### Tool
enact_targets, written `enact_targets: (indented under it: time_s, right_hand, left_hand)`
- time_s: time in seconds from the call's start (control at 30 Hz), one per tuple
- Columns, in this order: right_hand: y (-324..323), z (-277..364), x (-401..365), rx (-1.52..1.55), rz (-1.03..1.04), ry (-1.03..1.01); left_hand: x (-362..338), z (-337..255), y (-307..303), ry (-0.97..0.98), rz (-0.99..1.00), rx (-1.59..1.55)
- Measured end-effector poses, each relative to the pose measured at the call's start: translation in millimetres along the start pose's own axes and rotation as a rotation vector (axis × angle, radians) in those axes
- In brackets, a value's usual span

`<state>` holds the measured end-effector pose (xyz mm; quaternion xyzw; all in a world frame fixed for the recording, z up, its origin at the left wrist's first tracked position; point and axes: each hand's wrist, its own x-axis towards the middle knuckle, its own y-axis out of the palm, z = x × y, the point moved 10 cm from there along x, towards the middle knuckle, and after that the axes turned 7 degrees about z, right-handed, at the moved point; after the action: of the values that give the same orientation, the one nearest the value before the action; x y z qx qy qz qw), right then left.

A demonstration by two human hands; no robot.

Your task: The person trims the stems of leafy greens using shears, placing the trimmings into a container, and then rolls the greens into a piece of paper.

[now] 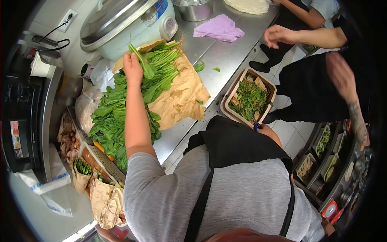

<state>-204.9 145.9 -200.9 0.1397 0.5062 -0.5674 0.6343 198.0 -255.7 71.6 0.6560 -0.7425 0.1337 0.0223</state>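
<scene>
My left hand is closed around the stem of a leafy green, above a large heap of leafy greens. The bunch lies with its thin stems on crumpled brown paper, over the steel counter. My right hand is down by my side, wrapped around the blue handles of scissors. Their blades point into a beige bin on the floor, which holds cut stems and leaves. Part of my right hand is hidden behind my apron.
A purple cloth, a steel pot and a large lidded cooker stand along the counter. At left are paper-wrapped bundles. Co-workers' arms reach in at right, near trays of food.
</scene>
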Motion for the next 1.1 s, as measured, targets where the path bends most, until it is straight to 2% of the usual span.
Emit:
enact_targets:
  time_s: [0.1, 0.13, 0.17, 0.23, 0.27, 0.37, 0.4, 0.5, 0.7, 0.73, 0.83, 0.9, 0.97, 1.03, 1.1]
  right_hand:
    - [-1, 8, -1, -0.021, 0.002, -0.033]
    - [-4, 20, -8, -0.028, -0.005, -0.053]
    - [-6, 33, -13, -0.036, -0.013, -0.078]
    - [-4, 46, -17, -0.04, 0.023, -0.1]
    - [-2, 48, -18, -0.039, 0.039, -0.107]
    - [0, 30, -6, -0.099, 0.012, -0.082]
    - [-2, 32, -10, -0.085, 0.012, -0.092]
    - [-2, 31, -18, -0.052, 0.015, -0.1]
    - [-9, 22, -28, 0.045, -0.03, -0.045]
    - [-10, 19, -29, 0.037, -0.042, -0.051]
    - [-17, 13, -29, 0.047, -0.083, -0.083]
    - [-17, -1, -28, 0.069, -0.088, -0.104]
    - [-15, -12, -29, 0.076, -0.068, -0.097]
    - [-23, -5, -40, 0.027, -0.081, -0.103]
    - [-22, -4, -41, 0.061, -0.074, -0.123]
  left_hand:
    - [-13, -59, 31, 0.385, 0.086, 0.835]
    - [-19, -52, 49, 0.362, 0.229, 0.902]
    - [-35, -24, 78, 0.41, 0.371, 1.123]
    - [-45, 33, 94, 0.252, 0.483, 1.212]
    - [-53, 48, 96, 0.107, 0.465, 1.257]
    - [-77, 42, 99, 0.114, 0.392, 1.286]
    - [-78, 46, 95, 0.045, 0.368, 1.275]
    - [-84, 59, 89, -0.157, 0.439, 1.339]
    - [-73, 59, 87, -0.22, 0.461, 1.599]
    - [-71, 58, 86, -0.229, 0.485, 1.545]
    - [-56, 30, 60, -0.121, 0.251, 1.348]
    - [-26, 36, 13, -0.181, 0.176, 0.914]
    - [-27, -4, -16, -0.154, -0.049, 0.335]
    - [-17, -25, -22, -0.044, -0.069, -0.097]
    - [-25, -38, -8, -0.073, 0.007, -0.261]
